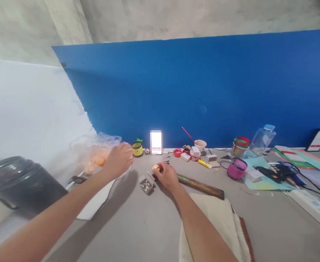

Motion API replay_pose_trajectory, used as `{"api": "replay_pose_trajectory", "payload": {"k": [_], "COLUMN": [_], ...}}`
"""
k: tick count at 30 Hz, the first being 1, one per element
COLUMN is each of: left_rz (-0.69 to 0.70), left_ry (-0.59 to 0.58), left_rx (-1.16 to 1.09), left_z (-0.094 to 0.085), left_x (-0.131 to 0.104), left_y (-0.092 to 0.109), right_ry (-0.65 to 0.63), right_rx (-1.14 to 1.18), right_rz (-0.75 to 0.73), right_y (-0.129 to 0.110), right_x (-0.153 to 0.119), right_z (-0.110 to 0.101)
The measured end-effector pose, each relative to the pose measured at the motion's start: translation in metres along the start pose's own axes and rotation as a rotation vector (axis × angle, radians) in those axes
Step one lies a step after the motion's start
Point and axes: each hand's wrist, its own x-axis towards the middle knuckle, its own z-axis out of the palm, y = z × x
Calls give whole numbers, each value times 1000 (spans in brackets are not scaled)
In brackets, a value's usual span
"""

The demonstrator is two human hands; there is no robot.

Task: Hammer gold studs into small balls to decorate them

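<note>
My right hand (168,176) is closed round a small yellow-orange ball (156,167) with dark marks, low over the table. Just left of it stands a small open box (147,185) filled with shiny metal pieces. My left hand (121,160) is raised further left, beside a clear plastic bag (105,139) with orange balls (98,161) in it. Its fingers curl away from the camera, and whether they hold anything is hidden. A wooden handle (200,186) lies right of my right hand, partly behind it.
Folded cream cloth (211,214) lies under my right forearm. A dark jar (20,185) is at the left. Along the blue panel stand a yellow pot (137,149), a lit screen (156,142) and a paper cup (200,145). A pink pot (236,169) and power strip (312,209) are rightward.
</note>
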Motion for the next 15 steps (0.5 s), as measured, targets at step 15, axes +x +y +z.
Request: {"api": "replay_pose_trajectory", "payload": {"k": [15], "left_rz": [5], "left_ry": [73], "left_rx": [81], "left_z": [55], "left_x": [48], "left_y": [13], "right_ry": [4], "right_rx": [47], "right_rz": [-11], "right_y": [3], "right_x": [0], "right_z": [1]}}
